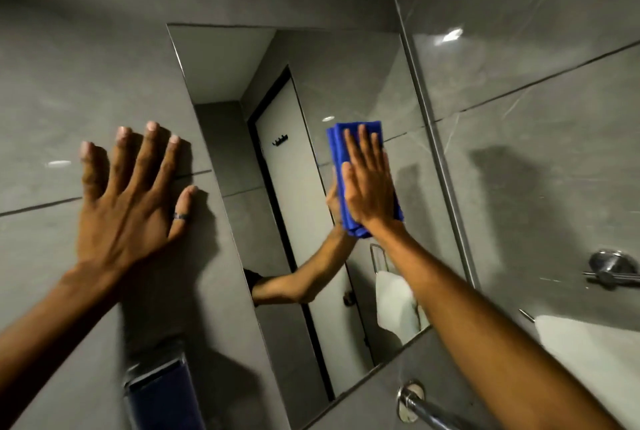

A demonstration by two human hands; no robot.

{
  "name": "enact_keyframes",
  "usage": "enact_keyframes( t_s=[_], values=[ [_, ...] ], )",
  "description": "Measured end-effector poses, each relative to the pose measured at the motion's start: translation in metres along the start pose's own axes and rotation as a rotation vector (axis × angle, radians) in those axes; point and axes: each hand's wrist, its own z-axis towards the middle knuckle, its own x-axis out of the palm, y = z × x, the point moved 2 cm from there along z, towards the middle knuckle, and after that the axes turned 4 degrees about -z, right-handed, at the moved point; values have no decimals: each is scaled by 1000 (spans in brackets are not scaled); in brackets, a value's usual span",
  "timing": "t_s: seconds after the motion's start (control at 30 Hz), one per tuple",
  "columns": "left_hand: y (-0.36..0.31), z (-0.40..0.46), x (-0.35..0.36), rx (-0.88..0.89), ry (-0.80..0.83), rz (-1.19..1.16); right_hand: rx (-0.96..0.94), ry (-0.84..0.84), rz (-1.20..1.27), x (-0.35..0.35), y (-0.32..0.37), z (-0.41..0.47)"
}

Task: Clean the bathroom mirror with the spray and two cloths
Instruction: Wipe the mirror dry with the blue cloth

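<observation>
The bathroom mirror (353, 90) hangs on the grey tiled wall, tilted in my view. My right hand (369, 180) lies flat on a folded blue cloth (346, 138) and presses it against the glass near the mirror's right half. My left hand (131, 197) rests flat on the wall tiles just left of the mirror, fingers spread, a ring on the thumb, holding nothing. No spray bottle or second cloth is in view. The mirror reflects my right arm, a door and a white towel.
A dark blue dispenser (162, 395) is mounted on the wall below my left arm. A chrome rail (426, 409) sits under the mirror. A chrome fitting (613, 268) and a white towel (595, 350) are on the right wall.
</observation>
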Motion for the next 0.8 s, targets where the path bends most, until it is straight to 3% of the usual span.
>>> enact_keyframes(
  t_s=[0.2, 0.4, 0.5, 0.67, 0.8],
  values=[
    [4, -2, 11, 21, -37, 25, 275, -47, 13, -18, -104, 13],
    [0, -2, 9, 18, -58, -4, 338, -77, 5, -19, -105, 18],
    [-1, -2, 9, 15, -75, 2, 211, -46, 26, -15, -63, 8],
    [-3, 0, 6, 19, -66, 1, -191, -32, -26, 9, 68, -28],
    [-4, -1, 3, 0, -64, -17, -343, -38, -19, 15, 164, 4]
  ],
)
